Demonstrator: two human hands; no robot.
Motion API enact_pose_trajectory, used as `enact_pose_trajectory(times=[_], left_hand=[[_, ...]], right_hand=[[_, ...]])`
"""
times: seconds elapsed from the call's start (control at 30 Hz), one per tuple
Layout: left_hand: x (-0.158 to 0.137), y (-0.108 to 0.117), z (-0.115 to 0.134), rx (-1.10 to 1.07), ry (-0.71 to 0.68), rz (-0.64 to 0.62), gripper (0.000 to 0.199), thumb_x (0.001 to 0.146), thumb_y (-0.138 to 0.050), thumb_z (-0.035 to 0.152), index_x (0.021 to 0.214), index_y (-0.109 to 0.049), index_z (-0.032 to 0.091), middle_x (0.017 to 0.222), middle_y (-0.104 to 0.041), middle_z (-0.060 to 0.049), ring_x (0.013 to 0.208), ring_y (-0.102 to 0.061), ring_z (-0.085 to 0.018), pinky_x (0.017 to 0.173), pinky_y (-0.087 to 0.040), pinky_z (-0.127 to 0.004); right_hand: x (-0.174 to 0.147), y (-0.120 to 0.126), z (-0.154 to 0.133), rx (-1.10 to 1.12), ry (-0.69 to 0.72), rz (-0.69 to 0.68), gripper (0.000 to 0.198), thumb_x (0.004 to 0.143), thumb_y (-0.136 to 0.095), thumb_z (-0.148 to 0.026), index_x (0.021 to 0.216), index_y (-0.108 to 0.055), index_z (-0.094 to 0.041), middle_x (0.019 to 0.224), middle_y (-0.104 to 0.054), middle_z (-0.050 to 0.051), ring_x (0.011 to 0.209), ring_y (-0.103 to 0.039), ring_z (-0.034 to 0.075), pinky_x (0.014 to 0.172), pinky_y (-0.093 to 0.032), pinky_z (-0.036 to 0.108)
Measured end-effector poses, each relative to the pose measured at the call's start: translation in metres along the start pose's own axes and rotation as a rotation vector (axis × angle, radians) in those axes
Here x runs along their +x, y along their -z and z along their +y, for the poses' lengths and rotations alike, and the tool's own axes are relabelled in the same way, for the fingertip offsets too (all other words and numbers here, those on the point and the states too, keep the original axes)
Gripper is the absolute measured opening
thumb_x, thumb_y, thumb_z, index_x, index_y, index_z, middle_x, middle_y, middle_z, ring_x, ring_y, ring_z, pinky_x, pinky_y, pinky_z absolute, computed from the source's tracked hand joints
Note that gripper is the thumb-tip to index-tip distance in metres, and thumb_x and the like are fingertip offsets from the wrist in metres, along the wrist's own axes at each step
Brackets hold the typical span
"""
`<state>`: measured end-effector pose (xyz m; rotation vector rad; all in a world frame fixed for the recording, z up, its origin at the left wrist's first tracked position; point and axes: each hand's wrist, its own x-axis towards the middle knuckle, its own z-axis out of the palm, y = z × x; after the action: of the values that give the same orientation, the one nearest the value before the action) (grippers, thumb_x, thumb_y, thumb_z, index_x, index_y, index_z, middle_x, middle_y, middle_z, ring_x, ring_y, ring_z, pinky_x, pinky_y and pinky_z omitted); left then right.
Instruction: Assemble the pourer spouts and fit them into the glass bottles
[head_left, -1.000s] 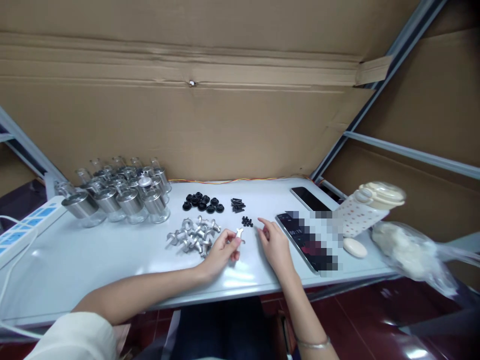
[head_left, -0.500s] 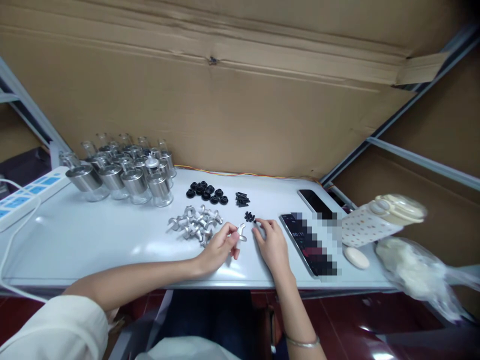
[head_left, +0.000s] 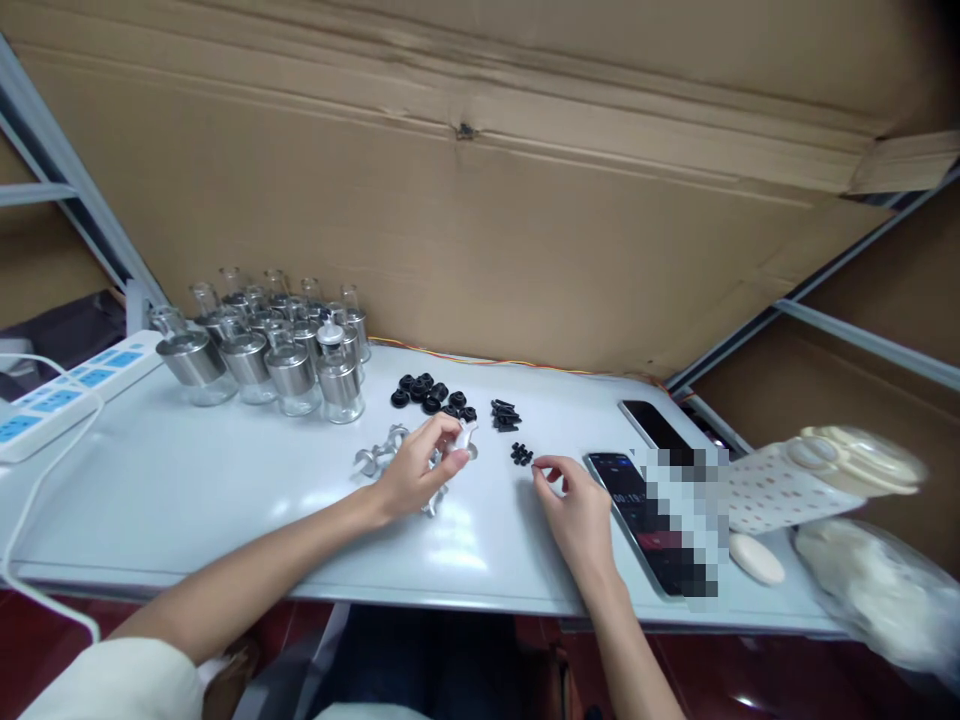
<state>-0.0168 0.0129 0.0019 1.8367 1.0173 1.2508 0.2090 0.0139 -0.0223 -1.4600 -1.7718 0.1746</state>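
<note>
My left hand (head_left: 416,470) is closed in a pinch around a small silver curved piece (head_left: 466,435), raised over the table near the black round stoppers (head_left: 438,393). Under and behind that hand lies a pile of similar silver pieces (head_left: 366,461), partly hidden by it. Thumb and forefinger of my right hand (head_left: 576,512) come together just right of a cluster of tiny black parts (head_left: 522,455). Whatever sits between those fingertips is too small to make out. Thin black pieces (head_left: 505,414) lie behind the cluster.
Several glass bottles with metal bands (head_left: 291,380) stand at the back left, beside a white power strip (head_left: 75,390). To the right are two phones (head_left: 637,520), a white oval object (head_left: 756,558), a dotted cream container (head_left: 795,490) and a plastic bag (head_left: 870,590).
My left hand has lifted the silver piece up and away from me. My right hand has drawn slightly off the tiny black parts, fingertips now pinched. The camera view has shifted.
</note>
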Motion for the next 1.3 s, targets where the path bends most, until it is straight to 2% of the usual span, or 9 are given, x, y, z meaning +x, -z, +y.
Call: enact_pose_trajectory(times=[0.17,0.33,0.57,0.7,0.8,1.0,1.1,1.2,1.3], left_hand=[[0.001,0.0,0.003,-0.147,0.073,0.0,0.029,0.084,-0.051,0.044,0.094,-0.05,0.016,0.089,-0.06,-0.007,0.077,-0.058,-0.015,0.074,-0.046,-0.029],[0.003,0.005,0.003,-0.144,0.012,0.032,0.031,0.083,-0.051,0.034,0.108,-0.049,0.016,0.094,-0.061,-0.007,0.082,-0.06,-0.016,0.075,-0.048,-0.028],[0.011,0.016,-0.002,-0.021,0.031,0.135,0.025,0.086,-0.046,0.034,0.103,-0.05,0.017,0.089,-0.059,-0.005,0.079,-0.057,-0.015,0.075,-0.046,-0.028],[0.014,0.02,-0.003,0.082,0.078,0.197,0.023,0.091,-0.035,0.036,0.095,-0.048,0.018,0.078,-0.056,-0.001,0.07,-0.054,-0.014,0.069,-0.044,-0.027],[0.015,0.021,-0.006,0.16,0.057,0.203,0.021,0.092,-0.037,0.035,0.093,-0.049,0.017,0.083,-0.058,-0.003,0.075,-0.056,-0.015,0.072,-0.045,-0.028],[0.02,0.03,-0.013,0.192,-0.114,0.2,0.023,0.093,-0.039,0.026,0.113,-0.049,0.019,0.099,-0.062,-0.006,0.085,-0.06,-0.015,0.077,-0.048,-0.027],[0.022,0.038,-0.014,0.303,-0.22,0.19,0.021,0.093,-0.041,0.022,0.108,-0.055,0.019,0.092,-0.064,-0.005,0.079,-0.062,-0.014,0.074,-0.05,-0.026],[0.025,0.046,-0.016,0.408,-0.306,0.241,0.02,0.093,-0.042,0.022,0.105,-0.058,0.019,0.088,-0.067,-0.004,0.077,-0.064,-0.014,0.072,-0.052,-0.025],[0.027,0.054,-0.02,0.51,-0.423,0.329,0.02,0.094,-0.042,0.024,0.105,-0.058,0.019,0.092,-0.07,-0.004,0.082,-0.067,-0.014,0.075,-0.054,-0.024]], right_hand=[[0.024,0.009,-0.057,0.426,0.074,-0.032,0.008,0.079,-0.056,-0.025,0.077,-0.062,-0.02,0.077,-0.063,0.004,0.07,-0.061,0.017,0.067,-0.051,0.03],[0.05,-0.002,-0.079,0.711,0.126,-0.199,0.006,0.077,-0.061,-0.022,0.081,-0.064,-0.019,0.083,-0.062,0.004,0.07,-0.065,0.015,0.064,-0.055,0.028],[0.066,-0.015,-0.091,0.692,0.191,-0.203,0.024,0.077,-0.065,-0.027,0.099,-0.06,-0.02,0.082,-0.07,0.005,0.072,-0.065,0.017,0.066,-0.054,0.03],[0.069,-0.023,-0.097,0.574,0.274,-0.213,0.02,0.08,-0.062,-0.028,0.099,-0.06,-0.022,0.08,-0.072,0.004,0.063,-0.062,0.015,0.063,-0.051,0.029],[0.072,-0.029,-0.099,0.514,0.29,-0.211,0.015,0.08,-0.061,-0.028,0.094,-0.061,-0.022,0.079,-0.073,0.003,0.06,-0.061,0.015,0.063,-0.05,0.029],[0.085,-0.044,-0.101,0.748,0.095,-0.322,0.03,0.074,-0.068,-0.032,0.1,-0.055,-0.023,0.082,-0.07,0.002,0.064,-0.064,0.016,0.062,-0.052,0.029],[0.091,-0.053,-0.104,0.873,0.038,-0.373,0.038,0.069,-0.073,-0.037,0.098,-0.052,-0.023,0.08,-0.065,0.0,0.061,-0.064,0.015,0.058,-0.053,0.028],[0.097,-0.057,-0.101,0.821,0.092,-0.439,0.04,0.071,-0.071,-0.042,0.1,-0.052,-0.022,0.078,-0.065,0.001,0.069,-0.065,0.018,0.067,-0.054,0.031],[0.108,-0.052,-0.08,0.618,0.127,-0.364,0.04,0.076,-0.063,-0.047,0.104,-0.051,-0.021,0.089,-0.066,0.007,0.079,-0.065,0.021,0.075,-0.052,0.036]])
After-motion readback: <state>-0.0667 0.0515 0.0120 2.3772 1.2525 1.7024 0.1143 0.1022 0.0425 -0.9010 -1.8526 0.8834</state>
